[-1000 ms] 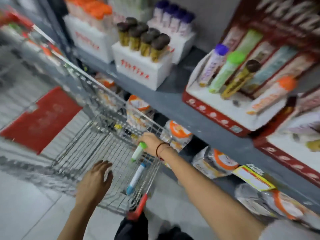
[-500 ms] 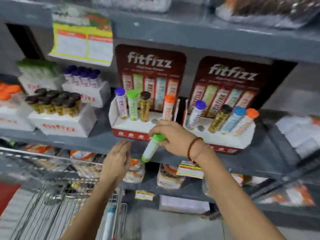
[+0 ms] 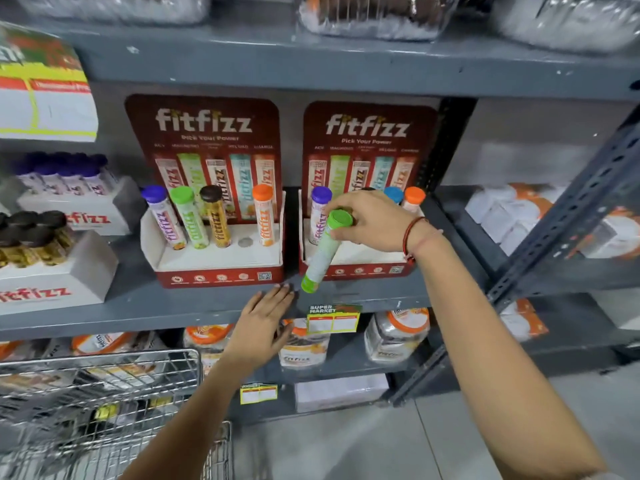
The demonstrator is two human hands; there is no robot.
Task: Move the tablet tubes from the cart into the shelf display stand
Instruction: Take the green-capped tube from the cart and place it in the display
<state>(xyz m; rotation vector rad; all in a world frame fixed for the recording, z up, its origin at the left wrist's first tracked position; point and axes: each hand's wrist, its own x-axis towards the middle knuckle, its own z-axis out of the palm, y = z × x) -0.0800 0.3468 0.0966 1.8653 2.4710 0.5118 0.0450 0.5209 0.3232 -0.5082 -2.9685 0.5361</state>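
in a shop aisle with a pale tiled floor, the right hand [image 3: 372, 221] grips a green-capped tube [image 3: 323, 251] tilted before the right display stand [image 3: 360, 268] on the grey metal shelf [image 3: 138, 306], while the left hand [image 3: 261, 323], fingers spread and holding nothing, touches the shelf edge above the wire cart [image 3: 104, 393].

Grey painted metal shelf [image 3: 207, 306], matt and lightly scuffed, runs across the frame. At centre, 2 display stands [image 3: 221, 268] of printed cardboard, dark red with a slight sheen, white inside. A green tablet tube [image 3: 320, 258] of smooth plastic, with a glossy cap, sits in the fingers [image 3: 349, 233] of the right hand [image 3: 377, 223]. At lower left, a cart [image 3: 104, 386] of bright, shiny wire. Paper price tag [image 3: 332, 318] at the shelf edge. Clear, crinkled plastic wrap [image 3: 374, 19] along the top. A red thread bracelet [image 3: 414, 237] circles the wrist.
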